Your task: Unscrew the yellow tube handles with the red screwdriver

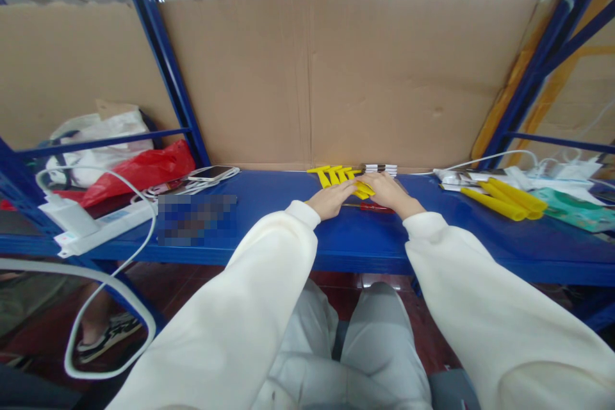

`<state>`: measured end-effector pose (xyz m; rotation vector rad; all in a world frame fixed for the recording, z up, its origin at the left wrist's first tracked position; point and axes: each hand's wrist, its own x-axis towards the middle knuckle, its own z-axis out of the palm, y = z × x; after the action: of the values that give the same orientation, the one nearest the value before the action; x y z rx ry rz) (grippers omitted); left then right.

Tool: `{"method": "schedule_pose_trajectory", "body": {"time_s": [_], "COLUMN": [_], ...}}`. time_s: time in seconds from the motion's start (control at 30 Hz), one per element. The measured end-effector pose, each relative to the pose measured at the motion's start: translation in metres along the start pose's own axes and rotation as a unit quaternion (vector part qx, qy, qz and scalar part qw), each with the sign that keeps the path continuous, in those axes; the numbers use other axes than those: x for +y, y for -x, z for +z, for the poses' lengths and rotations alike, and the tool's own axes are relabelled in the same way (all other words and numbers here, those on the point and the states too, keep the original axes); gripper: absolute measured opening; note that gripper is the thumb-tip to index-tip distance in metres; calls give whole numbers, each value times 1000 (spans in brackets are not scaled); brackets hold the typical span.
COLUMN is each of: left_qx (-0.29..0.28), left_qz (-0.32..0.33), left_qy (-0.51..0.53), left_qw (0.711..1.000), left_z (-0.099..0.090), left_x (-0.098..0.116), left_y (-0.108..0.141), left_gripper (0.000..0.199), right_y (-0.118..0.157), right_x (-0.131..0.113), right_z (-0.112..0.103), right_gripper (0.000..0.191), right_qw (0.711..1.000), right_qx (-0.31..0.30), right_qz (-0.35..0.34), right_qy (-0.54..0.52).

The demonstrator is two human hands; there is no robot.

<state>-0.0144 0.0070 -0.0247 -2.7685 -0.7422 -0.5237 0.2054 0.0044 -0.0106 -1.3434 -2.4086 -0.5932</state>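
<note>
Near the back of the blue shelf (278,205), my left hand (332,199) and my right hand (383,190) meet at a small yellow piece (364,188). Fingers of both hands are closed around it, and they hide part of it. Several other yellow pieces (331,174) lie side by side just behind my left hand. A stack of small white and dark items (379,169) sits behind my right hand. Below the hands, a thin red object (369,207) lies on the shelf.
On the right are yellow rolled tubes (509,198) and a green packet (571,208). A white power strip (103,229), cables, a phone (211,173) and a red bag (139,173) are on the left. Cardboard (336,77) stands behind. A person's shoe (109,337) shows below left.
</note>
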Motion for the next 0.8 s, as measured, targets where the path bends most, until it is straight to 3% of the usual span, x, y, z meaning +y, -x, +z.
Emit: {"method": "schedule_pose_trajectory", "body": {"time_s": [0.37,0.43,0.5,0.57,0.67,0.8], "left_qx": [-18,-18,-7,11,21,19], "left_qz": [-42,-57,-68,-75,-99,-131], "left_qy": [-20,-21,-19,-13,-5,2], "left_qw": [999,998,997,997,995,991], "left_z": [-4,-4,-5,-7,-11,-12], "left_x": [5,3,0,-2,-3,-2], "left_y": [-1,0,1,2,2,2], "left_gripper": [63,63,62,60,61,60], "right_y": [0,-1,-2,-3,-6,-10], "right_x": [9,12,15,17,18,18], "right_z": [-3,-2,-1,-1,-2,-5], "right_gripper": [38,32,27,21,20,18], "right_qw": [999,998,988,960,881,785], "right_qx": [36,57,82,86,56,5], "right_qz": [-5,21,98,209,360,457], "right_qy": [2,-29,-87,-166,-301,-418]}}
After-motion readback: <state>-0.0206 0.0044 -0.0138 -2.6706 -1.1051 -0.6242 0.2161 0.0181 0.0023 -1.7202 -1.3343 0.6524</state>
